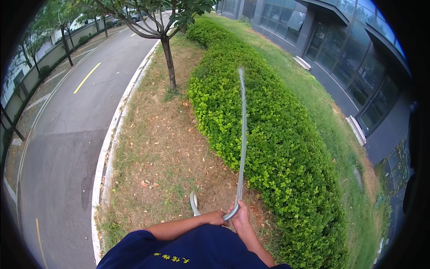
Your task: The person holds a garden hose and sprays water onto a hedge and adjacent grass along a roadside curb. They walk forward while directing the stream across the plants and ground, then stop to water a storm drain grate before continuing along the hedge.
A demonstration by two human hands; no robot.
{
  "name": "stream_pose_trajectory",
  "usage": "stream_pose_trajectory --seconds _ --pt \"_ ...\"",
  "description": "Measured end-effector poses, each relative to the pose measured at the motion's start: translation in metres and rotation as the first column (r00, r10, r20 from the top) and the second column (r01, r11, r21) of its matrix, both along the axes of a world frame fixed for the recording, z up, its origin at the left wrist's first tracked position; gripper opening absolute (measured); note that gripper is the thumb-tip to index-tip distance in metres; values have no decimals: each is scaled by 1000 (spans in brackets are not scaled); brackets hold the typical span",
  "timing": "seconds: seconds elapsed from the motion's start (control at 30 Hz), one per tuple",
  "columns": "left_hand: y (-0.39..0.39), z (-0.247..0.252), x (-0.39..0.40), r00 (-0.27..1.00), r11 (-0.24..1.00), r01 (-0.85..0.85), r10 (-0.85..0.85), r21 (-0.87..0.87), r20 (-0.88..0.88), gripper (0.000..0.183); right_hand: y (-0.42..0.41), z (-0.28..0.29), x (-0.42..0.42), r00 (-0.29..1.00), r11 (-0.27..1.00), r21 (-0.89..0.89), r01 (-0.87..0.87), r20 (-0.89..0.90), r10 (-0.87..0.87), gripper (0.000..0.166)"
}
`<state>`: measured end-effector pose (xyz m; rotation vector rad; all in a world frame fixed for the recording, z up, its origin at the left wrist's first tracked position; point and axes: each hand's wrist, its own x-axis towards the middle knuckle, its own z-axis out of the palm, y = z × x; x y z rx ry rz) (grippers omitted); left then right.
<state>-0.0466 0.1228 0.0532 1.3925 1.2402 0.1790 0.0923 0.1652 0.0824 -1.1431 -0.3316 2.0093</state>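
Observation:
A pale garden hose (231,214) runs between my two hands. My right hand (241,214) grips it close to its outlet, and my left hand (216,218) is closed around it just to the left, at waist height. From the outlet a stream of water (244,134) shoots forward and lands on the clipped green hedge (268,134). Another stretch of the hose curves up beyond my left forearm, over the dry grass. The rest of the hose is hidden behind my arm and dark blue shirt.
Left of the hedge lies a strip of dry grass (158,148) with fallen leaves and a small tree (169,64). A white curb (106,141) borders the asphalt road (63,144). Beyond the hedge, a grass strip (312,97) runs beside a grey building (336,50) with glass doors and steps.

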Motion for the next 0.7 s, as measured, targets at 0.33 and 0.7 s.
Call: stream_pose_trajectory --seconds 0.33,0.7 --pt "-2 -6 -3 997 997 -71 71 -10 11 49 14 -42 7 991 983 -137 119 -41 -125 23" --pt "-2 33 -2 1000 993 -31 31 -116 -6 62 11 -49 9 995 964 -249 95 -11 -101 29"
